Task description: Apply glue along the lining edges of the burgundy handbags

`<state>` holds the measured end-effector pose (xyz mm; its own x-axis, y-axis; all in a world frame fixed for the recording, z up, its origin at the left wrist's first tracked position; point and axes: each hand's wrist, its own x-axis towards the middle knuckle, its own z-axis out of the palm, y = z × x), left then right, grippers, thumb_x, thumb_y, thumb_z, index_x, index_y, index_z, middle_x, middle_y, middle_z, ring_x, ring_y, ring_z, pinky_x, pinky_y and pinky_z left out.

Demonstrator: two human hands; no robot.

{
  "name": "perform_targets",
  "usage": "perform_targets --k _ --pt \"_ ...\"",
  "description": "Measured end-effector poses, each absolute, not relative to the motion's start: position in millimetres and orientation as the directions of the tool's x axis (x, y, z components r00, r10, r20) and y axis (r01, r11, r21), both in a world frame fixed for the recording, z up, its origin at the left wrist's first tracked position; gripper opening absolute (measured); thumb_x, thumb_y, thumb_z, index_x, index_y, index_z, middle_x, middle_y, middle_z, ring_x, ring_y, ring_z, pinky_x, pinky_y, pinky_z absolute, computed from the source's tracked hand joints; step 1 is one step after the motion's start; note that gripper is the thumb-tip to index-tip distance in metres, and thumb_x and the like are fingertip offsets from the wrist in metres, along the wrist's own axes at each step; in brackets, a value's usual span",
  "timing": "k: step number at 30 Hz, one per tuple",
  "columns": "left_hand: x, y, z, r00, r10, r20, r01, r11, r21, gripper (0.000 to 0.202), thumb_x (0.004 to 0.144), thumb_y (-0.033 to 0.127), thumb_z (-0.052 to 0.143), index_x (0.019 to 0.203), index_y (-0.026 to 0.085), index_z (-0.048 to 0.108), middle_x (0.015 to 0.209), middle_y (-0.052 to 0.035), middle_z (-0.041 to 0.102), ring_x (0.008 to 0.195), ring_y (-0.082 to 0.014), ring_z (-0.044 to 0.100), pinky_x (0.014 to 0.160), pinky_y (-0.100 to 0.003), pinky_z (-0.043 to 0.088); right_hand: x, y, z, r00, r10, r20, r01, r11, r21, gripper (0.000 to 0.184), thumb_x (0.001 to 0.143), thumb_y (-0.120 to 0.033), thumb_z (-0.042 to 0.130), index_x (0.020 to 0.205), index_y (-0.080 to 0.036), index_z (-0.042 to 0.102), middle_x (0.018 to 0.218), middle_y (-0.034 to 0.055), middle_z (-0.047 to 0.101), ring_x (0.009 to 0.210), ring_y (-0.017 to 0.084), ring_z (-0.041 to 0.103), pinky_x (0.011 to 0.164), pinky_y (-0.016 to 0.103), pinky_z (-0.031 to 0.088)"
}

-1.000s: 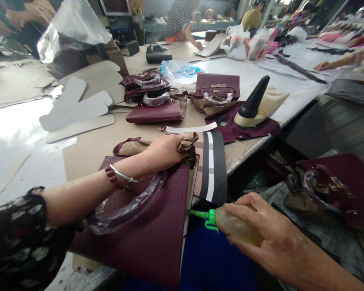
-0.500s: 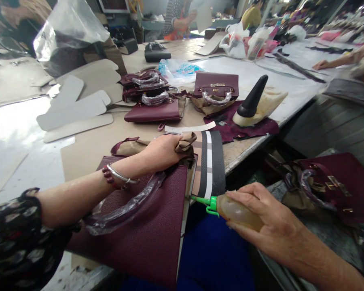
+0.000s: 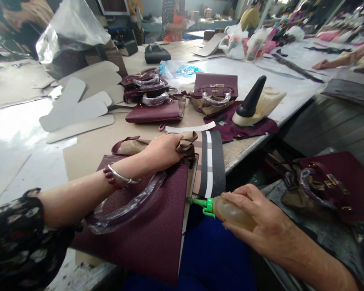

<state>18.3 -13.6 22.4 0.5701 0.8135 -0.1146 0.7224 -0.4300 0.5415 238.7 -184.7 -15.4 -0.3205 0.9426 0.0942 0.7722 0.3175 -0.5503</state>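
Observation:
A maroon handbag [image 3: 157, 230] lies before me, one handle [image 3: 127, 210] wrapped in clear plastic, its lower end past the table's edge. My left hand [image 3: 165, 149] is closed on the bag's bunched tan lining [image 3: 187, 144] at the far side. In my right hand [image 3: 255, 216] is a squeeze bottle [image 3: 232, 212] of brownish liquid, held level, with a green nozzle [image 3: 200, 201]. The nozzle's tip is at the bag's open side edge; whether it touches is too small to tell. A striped black, white and tan strip [image 3: 210, 161] lies beside the bag.
More maroon handbags [image 3: 153, 110] lie farther back, and another handbag [image 3: 336, 182] is at lower right. A black cone-shaped tool [image 3: 251, 97] stands near the table's right edge. Grey-white panels [image 3: 75, 107] are piled at left. A co-worker's hand [image 3: 321, 64] rests at far right.
My right hand and the bottle have shifted slightly left, bringing the nozzle a little along the bag's edge. My left hand keeps its hold. A person at the back has lowered a pale sheet.

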Motion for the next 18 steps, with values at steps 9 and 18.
perform_targets --k 9,18 --pt "15 -24 46 0.616 0.787 -0.044 0.767 -0.586 0.261 0.013 0.080 0.019 0.049 0.090 0.017 0.057 0.090 -0.0047 0.064 0.080 -0.0198 0.059 0.068 -0.029 0.041 232 -204 -13 -0.363 0.931 -0.032 0.725 0.261 -0.638 0.047 0.078 -0.013 0.062 0.119 -0.027 0.046 0.104 0.0024 0.048 0.090 0.016 0.057 0.080 0.030 0.051" --pt "3 -49 94 0.704 0.699 0.126 0.710 -0.687 -0.156 0.014 0.069 0.019 0.049 0.083 0.017 0.052 0.076 -0.0035 0.057 0.070 -0.0203 0.056 0.060 -0.029 0.037 226 -192 -7 -0.253 0.954 0.159 0.713 0.295 -0.636 0.044 0.079 -0.015 0.062 0.118 -0.029 0.048 0.103 0.0021 0.051 0.091 0.017 0.058 0.078 0.029 0.052"
